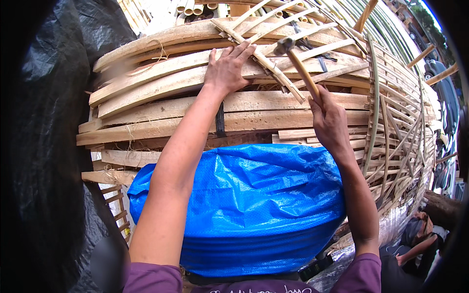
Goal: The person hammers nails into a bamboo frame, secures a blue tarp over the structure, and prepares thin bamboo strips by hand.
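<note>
My right hand (330,117) is wrapped round the wooden handle of a hammer (305,73). The hammer's dark metal head is raised over a frame of crossed wooden or bamboo strips (270,67). My left hand (227,67) lies with its fingers stretched out on the wooden beams (161,84), its fingertips at the edge of the long strip of that frame. Whether the fingertips press on the strip is hard to see. Thinner strips (317,51) fan out from the long one toward the upper right.
Blue tarpaulin (264,195) bulges in front of my body, between my forearms. Black sheeting (53,146) hangs at the left. A lattice of slats (395,112) stretches off to the right. Cut bamboo poles (189,9) lie at the back. Another person (415,249) sits at the lower right.
</note>
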Tool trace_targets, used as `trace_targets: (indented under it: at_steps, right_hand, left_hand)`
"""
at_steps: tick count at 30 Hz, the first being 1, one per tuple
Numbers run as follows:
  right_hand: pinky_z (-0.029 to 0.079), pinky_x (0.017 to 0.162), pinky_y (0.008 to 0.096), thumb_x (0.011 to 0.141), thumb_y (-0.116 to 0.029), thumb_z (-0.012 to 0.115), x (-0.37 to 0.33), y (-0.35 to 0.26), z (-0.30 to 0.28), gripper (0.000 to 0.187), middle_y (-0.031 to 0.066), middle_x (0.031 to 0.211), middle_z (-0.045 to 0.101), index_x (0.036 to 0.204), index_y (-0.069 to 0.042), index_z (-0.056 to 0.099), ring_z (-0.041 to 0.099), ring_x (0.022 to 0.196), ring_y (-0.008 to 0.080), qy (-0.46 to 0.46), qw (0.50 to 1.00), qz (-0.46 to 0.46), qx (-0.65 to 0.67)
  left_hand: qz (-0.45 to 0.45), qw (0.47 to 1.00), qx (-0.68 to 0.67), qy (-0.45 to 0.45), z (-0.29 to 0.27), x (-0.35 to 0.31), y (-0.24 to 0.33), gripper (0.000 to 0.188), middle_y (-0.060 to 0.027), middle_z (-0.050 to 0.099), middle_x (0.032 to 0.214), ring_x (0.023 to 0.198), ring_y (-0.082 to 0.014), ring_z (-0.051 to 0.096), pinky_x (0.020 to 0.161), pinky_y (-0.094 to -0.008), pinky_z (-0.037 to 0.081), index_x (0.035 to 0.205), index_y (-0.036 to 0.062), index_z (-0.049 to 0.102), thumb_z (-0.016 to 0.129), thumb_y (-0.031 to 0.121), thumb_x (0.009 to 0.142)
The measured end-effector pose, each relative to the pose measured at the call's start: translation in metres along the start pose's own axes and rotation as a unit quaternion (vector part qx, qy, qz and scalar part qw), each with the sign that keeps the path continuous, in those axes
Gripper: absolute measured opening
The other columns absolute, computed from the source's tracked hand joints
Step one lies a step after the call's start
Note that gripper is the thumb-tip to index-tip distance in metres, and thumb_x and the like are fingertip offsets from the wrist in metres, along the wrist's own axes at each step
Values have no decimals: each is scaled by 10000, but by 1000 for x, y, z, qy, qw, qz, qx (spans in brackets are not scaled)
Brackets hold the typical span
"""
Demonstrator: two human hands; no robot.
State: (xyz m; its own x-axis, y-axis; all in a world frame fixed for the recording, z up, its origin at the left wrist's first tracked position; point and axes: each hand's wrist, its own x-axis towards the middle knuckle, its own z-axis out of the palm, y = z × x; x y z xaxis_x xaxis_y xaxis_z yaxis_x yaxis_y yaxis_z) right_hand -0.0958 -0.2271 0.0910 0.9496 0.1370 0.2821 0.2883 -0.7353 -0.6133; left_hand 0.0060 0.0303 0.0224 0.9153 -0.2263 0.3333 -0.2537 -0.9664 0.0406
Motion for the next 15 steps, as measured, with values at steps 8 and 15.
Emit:
trace_targets:
  at_steps: [8, 15]
  right_hand:
    - [463, 587, 410, 940, -127, 586, 3, -21, -10, 282, 239, 770, 633, 1204, -27, 568, 637, 653, 358, 23, 998, 41, 36]
    - [462, 628, 464, 940, -154, 591, 1, 0, -4, 294, 248, 811, 646, 1203, -26, 562, 641, 745, 415, 15, 999, -18, -33]
  left_hand:
    - [-1, 1000, 15, 10, 4, -4, -5, 957, 80, 336, 1529, 1321, -203, 455, 1123, -565, 313, 1472, 330, 310, 818, 458, 672]
    - [-2, 1000, -3, 13, 4, 1, 3, 954, 83, 336, 1527, 1321, -203, 455, 1132, -559, 309, 1473, 322, 309, 824, 448, 679]
